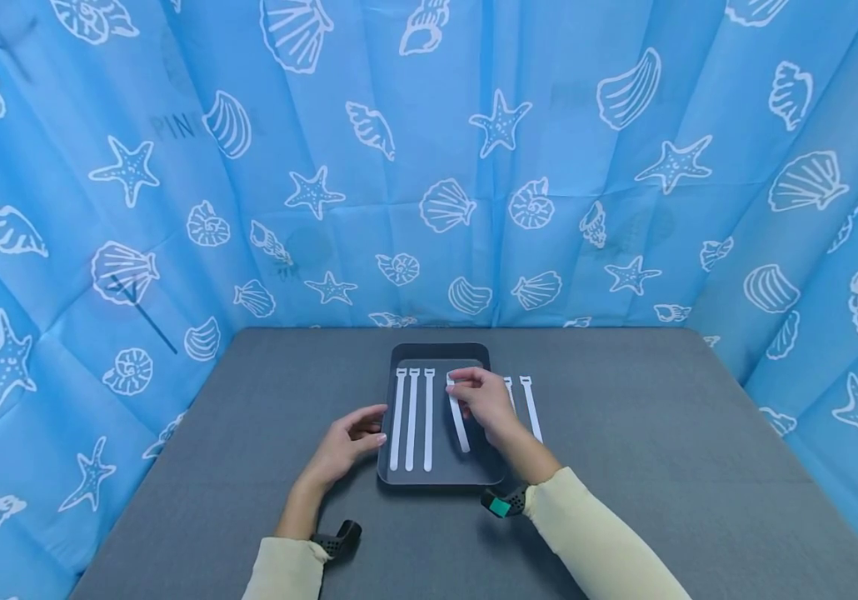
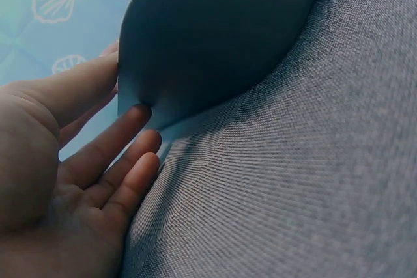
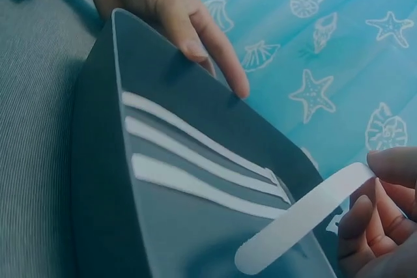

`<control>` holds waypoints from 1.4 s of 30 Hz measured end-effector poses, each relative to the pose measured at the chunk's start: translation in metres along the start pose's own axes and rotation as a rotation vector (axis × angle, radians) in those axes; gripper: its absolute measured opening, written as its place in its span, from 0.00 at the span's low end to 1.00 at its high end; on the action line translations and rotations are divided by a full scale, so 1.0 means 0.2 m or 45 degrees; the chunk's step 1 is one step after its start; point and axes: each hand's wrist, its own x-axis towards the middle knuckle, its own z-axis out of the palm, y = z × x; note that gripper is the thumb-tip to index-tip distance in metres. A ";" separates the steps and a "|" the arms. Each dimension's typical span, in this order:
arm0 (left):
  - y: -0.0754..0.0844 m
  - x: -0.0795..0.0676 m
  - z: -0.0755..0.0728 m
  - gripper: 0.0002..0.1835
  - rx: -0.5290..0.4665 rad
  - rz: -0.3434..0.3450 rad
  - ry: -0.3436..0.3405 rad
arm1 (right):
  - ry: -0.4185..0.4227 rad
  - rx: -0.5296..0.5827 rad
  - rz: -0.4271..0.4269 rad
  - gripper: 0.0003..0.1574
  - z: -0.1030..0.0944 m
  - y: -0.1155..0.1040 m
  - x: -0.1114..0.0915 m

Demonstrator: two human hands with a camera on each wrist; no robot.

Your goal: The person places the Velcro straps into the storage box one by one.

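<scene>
My right hand (image 1: 487, 403) pinches the head end of a white cable strap (image 1: 460, 429) between thumb and fingers, above the right half of a dark grey tray (image 1: 440, 479). The strap's rounded tail (image 3: 251, 257) hangs free over the tray floor in the right wrist view. Several fingers of my left hand (image 1: 344, 443) lie against the outside of the tray's left wall (image 2: 195, 43), while the thumb reaches over the rim. Inside the tray, three like straps (image 1: 410, 421) lie side by side lengthwise, slotted heads at the far end.
To the right of the tray, more white straps (image 1: 531, 408) lie on the grey cloth-covered table (image 1: 624, 417), partly behind my right forearm. A blue shell-patterned curtain (image 1: 496, 250) hangs behind and around the table.
</scene>
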 end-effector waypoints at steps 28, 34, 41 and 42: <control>0.01 0.01 0.00 0.25 -0.012 0.007 -0.005 | -0.048 -0.150 0.164 0.14 0.08 0.11 0.07; 0.17 -0.06 -0.01 0.26 -0.013 0.031 -0.057 | -0.081 -0.349 0.098 0.16 0.09 0.11 0.07; 0.16 -0.05 -0.01 0.26 0.000 0.034 -0.044 | -0.094 -0.481 0.010 0.18 0.09 0.13 0.08; 0.13 -0.04 -0.01 0.26 -0.004 0.032 -0.039 | -0.097 -0.494 0.004 0.18 0.09 0.13 0.08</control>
